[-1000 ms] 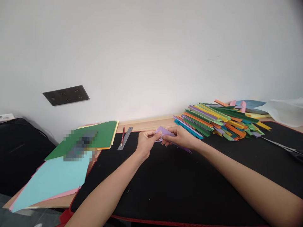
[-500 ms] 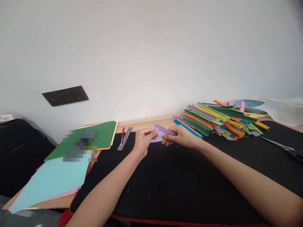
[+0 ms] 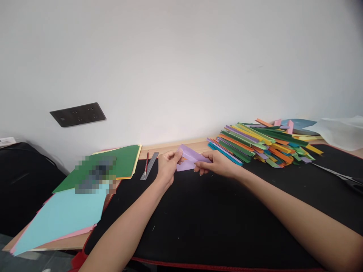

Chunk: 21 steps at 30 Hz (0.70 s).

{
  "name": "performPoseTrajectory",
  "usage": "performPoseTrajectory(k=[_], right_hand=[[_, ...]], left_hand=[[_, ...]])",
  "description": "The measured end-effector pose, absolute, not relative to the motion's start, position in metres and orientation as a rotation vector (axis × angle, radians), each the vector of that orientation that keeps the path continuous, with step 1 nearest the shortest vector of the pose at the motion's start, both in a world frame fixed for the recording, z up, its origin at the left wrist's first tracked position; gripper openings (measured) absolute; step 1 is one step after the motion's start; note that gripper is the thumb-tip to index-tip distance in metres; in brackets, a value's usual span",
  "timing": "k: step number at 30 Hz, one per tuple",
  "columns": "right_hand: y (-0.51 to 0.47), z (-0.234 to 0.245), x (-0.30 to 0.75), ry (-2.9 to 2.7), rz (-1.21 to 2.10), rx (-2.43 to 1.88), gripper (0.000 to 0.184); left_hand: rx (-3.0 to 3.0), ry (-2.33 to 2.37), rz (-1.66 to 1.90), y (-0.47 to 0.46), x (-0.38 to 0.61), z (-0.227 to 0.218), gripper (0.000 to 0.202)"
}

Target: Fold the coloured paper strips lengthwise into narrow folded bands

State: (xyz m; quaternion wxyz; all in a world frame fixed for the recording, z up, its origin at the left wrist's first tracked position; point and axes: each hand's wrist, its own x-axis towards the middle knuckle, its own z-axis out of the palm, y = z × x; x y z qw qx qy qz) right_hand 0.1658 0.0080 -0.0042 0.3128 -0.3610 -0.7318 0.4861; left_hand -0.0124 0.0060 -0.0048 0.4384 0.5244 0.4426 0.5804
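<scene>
Between my two hands is a piece of purple paper [image 3: 190, 154], folded lengthwise, its upper flap standing partly raised from the lower one. My left hand [image 3: 168, 166] pinches its left end between thumb and fingers. A small patch of orange shows by the left fingertips; I cannot tell what it is. My right hand [image 3: 211, 162] grips the right end, thumb on top and fingers curled below. The paper is held just above the far part of the black mat [image 3: 215, 211].
Right of my hands lies a heap of folded coloured paper strips [image 3: 263, 145]. Scissors [image 3: 346, 179] rest at the far right. A pencil [image 3: 146, 163] and metal ruler [image 3: 153, 162] lie left of my hands. Green sheets [image 3: 124, 162] and light blue sheets [image 3: 62, 215] are stacked further left.
My left hand has slid slightly left along the purple paper. The paper's flap has opened wider, and more of its inside shows. My right hand has stayed nearly still.
</scene>
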Motion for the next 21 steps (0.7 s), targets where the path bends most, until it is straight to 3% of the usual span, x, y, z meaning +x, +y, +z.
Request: performPoseTrajectory(k=[7,15,21], right_hand=[[0.008,-0.005,0.167,-1.889,1.288,-0.947,0.037],[0.007,-0.004,0.166,-1.914,1.239,-0.903,0.038],[0.008,-0.005,0.167,-1.905,1.263,-0.845,0.034]], left_hand=[[1.207,1.019,1.587,0.004,-0.014,0.006,0.028],[1.205,0.824,1.266,-0.005,-0.003,0.001,0.028],[1.123,0.818,1.280,-0.003,-0.004,0.000,0.032]])
